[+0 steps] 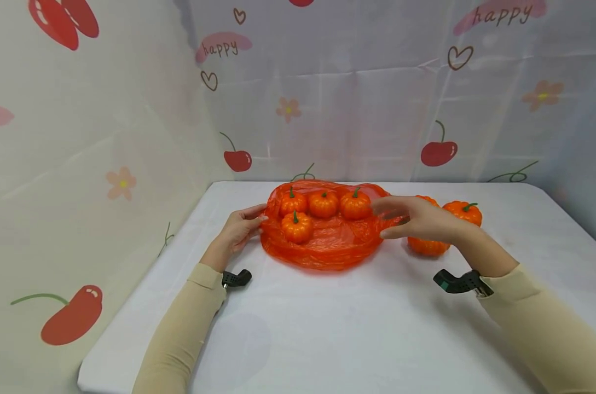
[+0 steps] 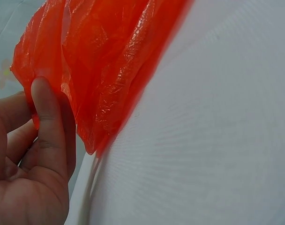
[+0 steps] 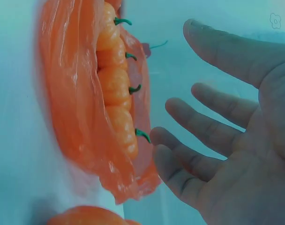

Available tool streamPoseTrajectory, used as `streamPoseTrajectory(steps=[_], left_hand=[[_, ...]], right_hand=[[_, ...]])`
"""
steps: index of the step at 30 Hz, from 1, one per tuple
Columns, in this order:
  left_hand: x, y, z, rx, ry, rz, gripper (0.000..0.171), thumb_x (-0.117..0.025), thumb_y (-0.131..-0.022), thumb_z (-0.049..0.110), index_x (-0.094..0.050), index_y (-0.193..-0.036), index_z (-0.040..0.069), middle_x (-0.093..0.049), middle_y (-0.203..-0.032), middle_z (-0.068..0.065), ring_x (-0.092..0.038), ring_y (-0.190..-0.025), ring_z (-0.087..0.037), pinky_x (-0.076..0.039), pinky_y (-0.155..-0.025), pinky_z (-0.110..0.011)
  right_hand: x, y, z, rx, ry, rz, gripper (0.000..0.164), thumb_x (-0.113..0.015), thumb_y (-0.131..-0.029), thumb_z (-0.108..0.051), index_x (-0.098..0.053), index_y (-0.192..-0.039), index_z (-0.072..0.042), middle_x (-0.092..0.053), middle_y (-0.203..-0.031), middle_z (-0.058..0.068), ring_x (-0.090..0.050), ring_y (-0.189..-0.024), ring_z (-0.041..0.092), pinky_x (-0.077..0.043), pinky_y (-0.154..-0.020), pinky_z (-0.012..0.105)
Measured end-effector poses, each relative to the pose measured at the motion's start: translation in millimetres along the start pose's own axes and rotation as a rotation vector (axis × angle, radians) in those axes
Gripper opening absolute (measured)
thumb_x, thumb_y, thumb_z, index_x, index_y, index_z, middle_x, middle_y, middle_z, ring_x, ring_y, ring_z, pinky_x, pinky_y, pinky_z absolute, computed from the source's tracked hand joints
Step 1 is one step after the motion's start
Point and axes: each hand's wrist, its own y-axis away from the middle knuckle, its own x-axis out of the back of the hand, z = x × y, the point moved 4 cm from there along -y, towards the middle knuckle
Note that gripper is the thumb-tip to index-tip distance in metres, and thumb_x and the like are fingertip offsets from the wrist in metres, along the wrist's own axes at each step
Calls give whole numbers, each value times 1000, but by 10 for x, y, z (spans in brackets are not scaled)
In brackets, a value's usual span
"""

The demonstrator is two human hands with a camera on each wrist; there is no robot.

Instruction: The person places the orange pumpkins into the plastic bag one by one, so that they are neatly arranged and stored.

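A thin red plastic bag lies spread open on the table, with several small orange pumpkins with green stems inside it. At its left rim my left hand pinches the plastic between thumb and fingers; the left wrist view shows the bag's edge gathered there. My right hand is held over the bag's right side, fingers spread and nothing in them. In the right wrist view its fingertips stand near the stem of the closest pumpkin in the bag.
More orange pumpkins sit on the table right of the bag, partly hidden behind my right hand. The white table ends at a printed curtain at the back and another curtain on the left. Each wrist carries a black camera mount.
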Motion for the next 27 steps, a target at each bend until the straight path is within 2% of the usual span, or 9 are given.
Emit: streamPoseTrajectory(steps=[3, 8, 15, 22, 27], left_hand=[[1, -3, -8, 1, -5, 2, 47, -65, -101, 9, -58, -148, 16, -54, -152, -9, -60, -73, -12, -57, -70, -19], [16, -14, -31, 18, -13, 16, 47, -67, -100, 10, -60, -146, 18, -55, -151, -8, -60, -76, -12, -57, -71, -19], [12, -16, -20, 15, -22, 21, 46, -67, -101, 10, -61, -146, 18, -55, -151, -7, -60, -75, -13, -58, -70, -19], [4, -6, -13, 23, -33, 20, 46, -67, -101, 11, -61, -146, 19, -54, -152, -7, -60, -76, -13, -57, -71, -19], [-2, 5, -9, 24, -38, 21, 46, -66, -101, 11, -61, -146, 19, -54, -151, -7, -60, -77, -14, -58, -72, -19]], right_hand=[[42, 56, 48, 0, 3, 18, 61, -81, -89, -34, -57, -144, -25, -60, -144, 7, -56, -133, 37, -57, -99, 49], [126, 178, 115, 16, -6, 22, 58, -80, -91, -30, -57, -143, -20, -60, -143, 9, -55, -133, 39, -55, -103, 50], [254, 305, 283, -14, 30, 38, 65, -80, -91, -34, -52, -148, -21, -61, -143, 10, -56, -133, 36, -55, -101, 41], [345, 388, 431, -42, 33, 64, 65, -80, -91, -28, -52, -148, -15, -59, -145, 14, -52, -134, 42, -53, -102, 59], [371, 421, 556, -101, 54, 78, 68, -81, -89, -31, -52, -148, -12, -55, -148, 18, -48, -134, 46, -54, -98, 61]])
